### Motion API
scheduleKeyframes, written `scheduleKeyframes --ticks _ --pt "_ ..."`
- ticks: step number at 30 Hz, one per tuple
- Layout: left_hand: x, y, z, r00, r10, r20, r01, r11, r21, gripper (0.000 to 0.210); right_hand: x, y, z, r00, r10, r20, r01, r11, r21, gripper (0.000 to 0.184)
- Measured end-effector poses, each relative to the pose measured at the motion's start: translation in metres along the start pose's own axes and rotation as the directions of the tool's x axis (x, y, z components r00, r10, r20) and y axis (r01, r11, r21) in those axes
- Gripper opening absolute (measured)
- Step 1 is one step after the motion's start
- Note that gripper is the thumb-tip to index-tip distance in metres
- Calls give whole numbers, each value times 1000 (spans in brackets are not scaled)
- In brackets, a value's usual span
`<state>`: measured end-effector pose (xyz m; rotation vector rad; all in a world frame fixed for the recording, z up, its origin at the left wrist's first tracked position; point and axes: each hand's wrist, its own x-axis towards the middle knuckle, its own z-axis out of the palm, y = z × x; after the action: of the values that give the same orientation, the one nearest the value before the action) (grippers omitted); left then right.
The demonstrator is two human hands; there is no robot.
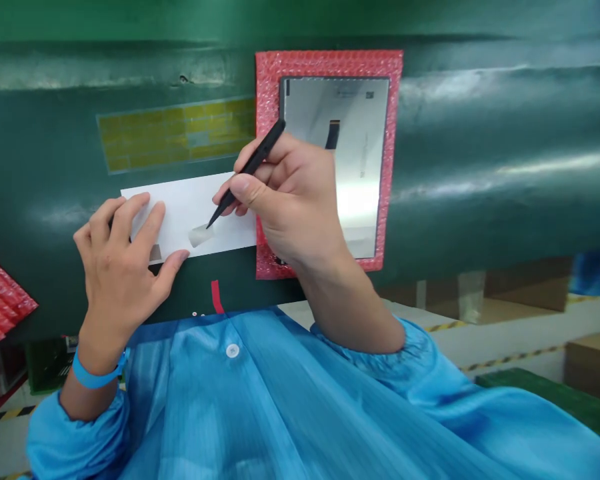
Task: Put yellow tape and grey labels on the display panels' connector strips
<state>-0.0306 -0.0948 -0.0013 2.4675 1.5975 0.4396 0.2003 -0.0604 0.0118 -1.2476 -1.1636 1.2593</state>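
My left hand (123,257) lies with fingers spread on the left end of a white backing strip (177,207), pressing it to the green table. My right hand (300,200) grips slim black tweezers (253,163), pinched like a pen. Their pointed tip touches or hovers just over a small silvery sticker (200,235) on the strip; I cannot tell which. Another greyish piece (155,253) shows beside my left fingers. Right of the strip, a flat display panel (363,173) with a dark flex tail rests on a pink bubble-wrap pouch (393,133), partly covered by my right hand.
A yellow gridded sheet (150,137) is fixed to the green table (480,193) behind the strip. Pink bubble wrap (5,300) lies at the left edge. Red tape (217,297) marks the front edge. Cardboard boxes (593,363) stand below right.
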Motion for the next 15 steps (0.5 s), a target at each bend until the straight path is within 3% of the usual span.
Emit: scheduleKeyframes --ticks 5,8,12,15 --pt "3 -7 -8 1000 26 -12 -27 999 -31 58 -14 -5 -49 982 1 -191 2 1000 19 46" --pt "6 9 -9 994 59 -92 -68 993 -100 62 -23 -7 -93 954 17 -299 -21 1000 -12 42" --pt "19 78 7 972 101 -212 -149 963 -223 46 -33 -10 -137 936 64 -347 -81 996 -35 32" --pt "33 134 29 970 151 -193 -204 933 -297 31 -39 -12 -152 942 106 -318 -125 991 -41 26"
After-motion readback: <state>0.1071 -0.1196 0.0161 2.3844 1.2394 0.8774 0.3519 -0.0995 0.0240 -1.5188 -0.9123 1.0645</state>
